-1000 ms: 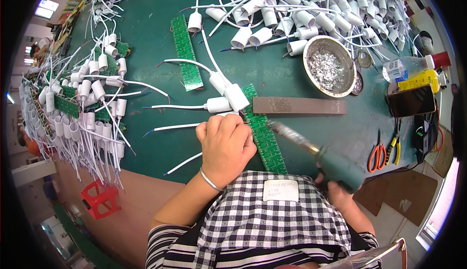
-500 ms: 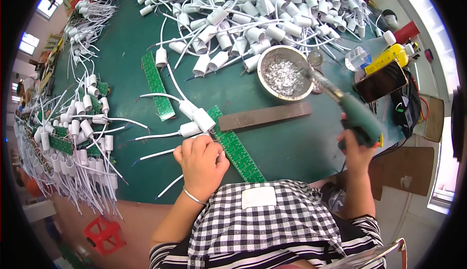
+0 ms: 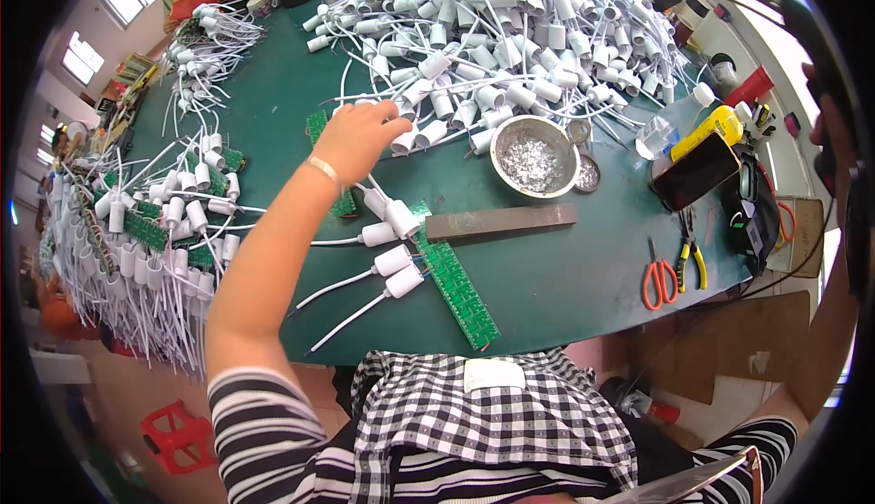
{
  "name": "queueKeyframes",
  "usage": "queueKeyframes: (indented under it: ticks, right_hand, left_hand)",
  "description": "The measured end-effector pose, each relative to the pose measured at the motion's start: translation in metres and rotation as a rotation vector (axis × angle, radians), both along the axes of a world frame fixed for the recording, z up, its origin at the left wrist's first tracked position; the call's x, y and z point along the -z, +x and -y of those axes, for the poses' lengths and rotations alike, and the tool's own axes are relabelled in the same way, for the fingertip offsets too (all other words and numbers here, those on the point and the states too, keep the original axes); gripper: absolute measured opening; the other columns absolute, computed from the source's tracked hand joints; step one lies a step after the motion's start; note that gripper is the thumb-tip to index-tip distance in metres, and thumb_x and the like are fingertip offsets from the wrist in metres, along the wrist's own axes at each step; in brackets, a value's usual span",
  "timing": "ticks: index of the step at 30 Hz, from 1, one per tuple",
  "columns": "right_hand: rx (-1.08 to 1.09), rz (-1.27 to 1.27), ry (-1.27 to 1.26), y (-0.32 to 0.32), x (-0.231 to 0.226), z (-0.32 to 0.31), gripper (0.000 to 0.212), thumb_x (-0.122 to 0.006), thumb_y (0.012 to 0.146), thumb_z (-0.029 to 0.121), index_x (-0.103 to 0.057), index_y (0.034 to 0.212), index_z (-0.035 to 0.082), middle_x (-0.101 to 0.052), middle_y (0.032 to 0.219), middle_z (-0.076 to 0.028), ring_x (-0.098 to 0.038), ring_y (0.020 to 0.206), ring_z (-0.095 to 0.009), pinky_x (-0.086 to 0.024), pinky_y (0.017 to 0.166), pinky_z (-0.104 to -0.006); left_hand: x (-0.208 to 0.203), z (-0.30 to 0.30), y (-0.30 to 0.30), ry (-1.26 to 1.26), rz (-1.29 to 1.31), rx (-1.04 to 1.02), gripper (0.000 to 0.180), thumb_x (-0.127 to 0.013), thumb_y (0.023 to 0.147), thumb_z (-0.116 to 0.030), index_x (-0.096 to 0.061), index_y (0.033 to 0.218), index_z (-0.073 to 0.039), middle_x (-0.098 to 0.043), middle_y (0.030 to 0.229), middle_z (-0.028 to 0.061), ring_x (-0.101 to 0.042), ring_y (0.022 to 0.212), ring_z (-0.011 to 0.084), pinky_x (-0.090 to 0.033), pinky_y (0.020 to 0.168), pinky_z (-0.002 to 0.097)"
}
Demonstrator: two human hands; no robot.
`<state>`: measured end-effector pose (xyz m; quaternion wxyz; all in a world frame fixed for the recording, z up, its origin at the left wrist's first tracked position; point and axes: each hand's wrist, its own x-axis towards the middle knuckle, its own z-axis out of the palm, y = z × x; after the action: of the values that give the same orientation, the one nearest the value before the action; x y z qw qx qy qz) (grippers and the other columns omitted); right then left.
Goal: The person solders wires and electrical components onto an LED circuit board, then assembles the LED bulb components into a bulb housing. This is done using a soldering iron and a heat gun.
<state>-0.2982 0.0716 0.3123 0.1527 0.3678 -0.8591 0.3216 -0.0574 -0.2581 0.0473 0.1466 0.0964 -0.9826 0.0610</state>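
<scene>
Landmark: brown bar [image 3: 501, 222]. Its left end meets a green circuit board [image 3: 463, 294] running toward the near edge of the tabletop [image 3: 565, 276]; wired white sockets [image 3: 402, 282] lie at the board's left. Open tabletop spans from bar to orange-handled pliers [image 3: 660, 283], near right. Left hand [image 3: 358, 139]: beyond the bar and left, fingers bent, partly hiding a second board [image 3: 344, 205]; grip cannot be told. Right hand [image 3: 829, 130]: far right of bar, dark, at the view's rim; grip also indeterminable.

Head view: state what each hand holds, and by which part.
Right hand: a dark tool, apparently by its handle. Left hand: beside white sockets; whether it grips one cannot be told.
</scene>
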Motion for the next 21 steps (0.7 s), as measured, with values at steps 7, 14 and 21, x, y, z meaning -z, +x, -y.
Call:
queueKeyframes:
  ticks: [7,14,21]
  right_hand:
    - [-0.588,0.434,-0.258,-0.043,0.126,-0.021,0.032,-0.058,0.083,0.005,-0.054,0.113,-0.003,-0.064,0.101,-0.015,-0.058,0.066,-0.012,-0.047,0.057,-0.0235]
    - [-0.559,1.104,-0.830,0.028,0.215,0.013,0.037,-0.056,0.087,0.023,-0.048,0.117,0.001,-0.061,0.101,-0.015,-0.054,0.056,-0.016,-0.044,0.048,-0.0262]
    - [-0.661,1.479,-0.896,0.078,0.230,0.072,0.030,-0.055,0.088,0.018,-0.049,0.113,0.002,-0.061,0.100,-0.013,-0.057,0.057,-0.018,-0.048,0.052,-0.0290]
  left_hand:
    - [0.028,0.021,-0.028,0.246,0.116,0.085,0.035,-0.066,0.073,-0.010,-0.061,0.107,-0.018,-0.056,0.095,0.0063,-0.056,0.093,0.0269,-0.046,0.082,0.0360]
    - [-0.039,-0.057,0.024,0.992,-1.004,0.115,0.034,-0.043,0.096,-0.014,-0.043,0.125,0.003,-0.056,0.118,0.0153,-0.054,0.107,0.0185,-0.039,0.094,0.0302]
    - [-0.021,-0.208,0.120,1.023,-0.910,-0.513,0.036,-0.042,0.093,-0.012,-0.037,0.127,0.001,-0.053,0.097,0.0114,-0.054,0.083,0.0183,-0.045,0.077,0.0318]
